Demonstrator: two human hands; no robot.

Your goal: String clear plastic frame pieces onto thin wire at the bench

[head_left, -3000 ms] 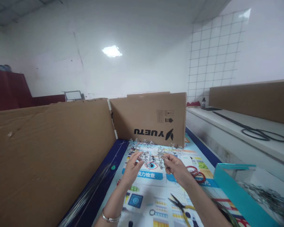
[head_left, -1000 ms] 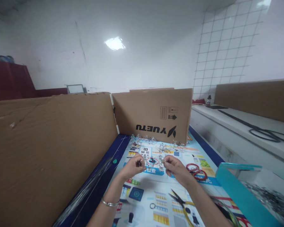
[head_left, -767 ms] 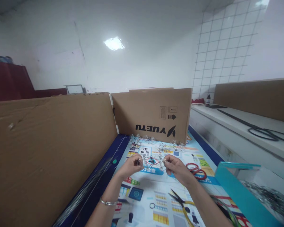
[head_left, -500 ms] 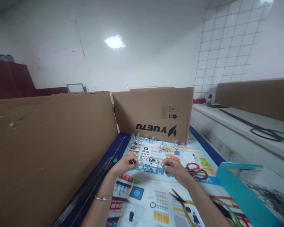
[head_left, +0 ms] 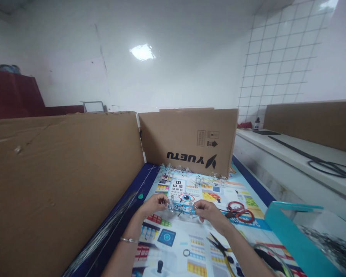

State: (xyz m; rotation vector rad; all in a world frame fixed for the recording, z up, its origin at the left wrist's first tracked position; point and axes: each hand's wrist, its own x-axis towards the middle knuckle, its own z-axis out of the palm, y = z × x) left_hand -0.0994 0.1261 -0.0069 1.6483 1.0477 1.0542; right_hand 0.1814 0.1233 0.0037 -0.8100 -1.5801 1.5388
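Head view: left grip [head_left: 154,204], spread 3 seconds ago, and right grip [head_left: 208,211] now both pinch a wiry strand [head_left: 172,204].

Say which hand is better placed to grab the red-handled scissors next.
Right hand, likely: the red-handled scissors lie just to its right; the left hand is farther off. Both seem to pinch silvery wirework, so either would first need freeing.

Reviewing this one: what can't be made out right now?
All in the head view:
Wiry pieces between the left hand and right hand: too small and blurred to tell if joined; the hands hide the gripped parts.
Pliers: one handle goes behind the right forearm, the other is cut off by the bottom edge.
Teal box: cut off by the right and bottom edges; its contents blur together.
Bottle: too small to read.
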